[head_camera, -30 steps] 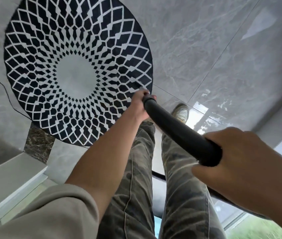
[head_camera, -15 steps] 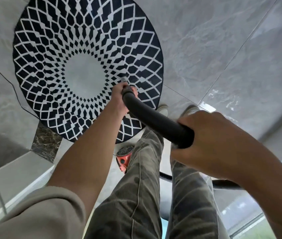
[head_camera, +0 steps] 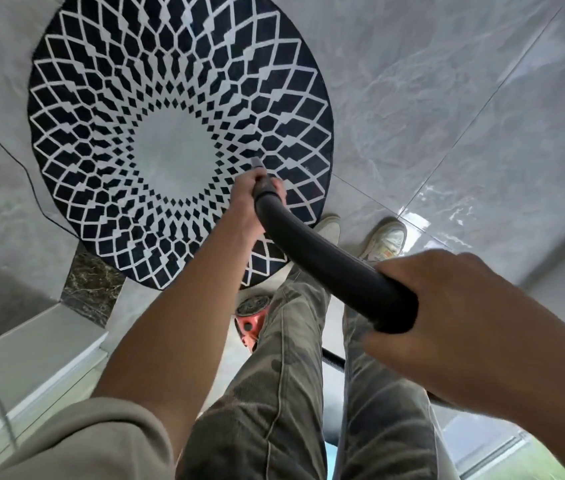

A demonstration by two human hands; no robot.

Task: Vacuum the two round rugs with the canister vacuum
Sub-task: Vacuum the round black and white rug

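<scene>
Glossy grey floor tiles (head_camera: 447,98) carry the round rug (head_camera: 101,133), far left. My left grip (head_camera: 250,202) wraps the stiff, probably light wand (head_camera: 326,261) low down; my right grip (head_camera: 475,323) wraps its near end. Thin rug could ruck.

A loose beige sleeve (head_camera: 77,441) covers the left upper arm and ends near the elbow. Both forearms, the left hand (head_camera: 248,202) and the right hand (head_camera: 454,306) are bare. Baggy olive-and-brown camouflage trousers (head_camera: 274,403) cover both legs above pale sneakers (head_camera: 387,239).
</scene>
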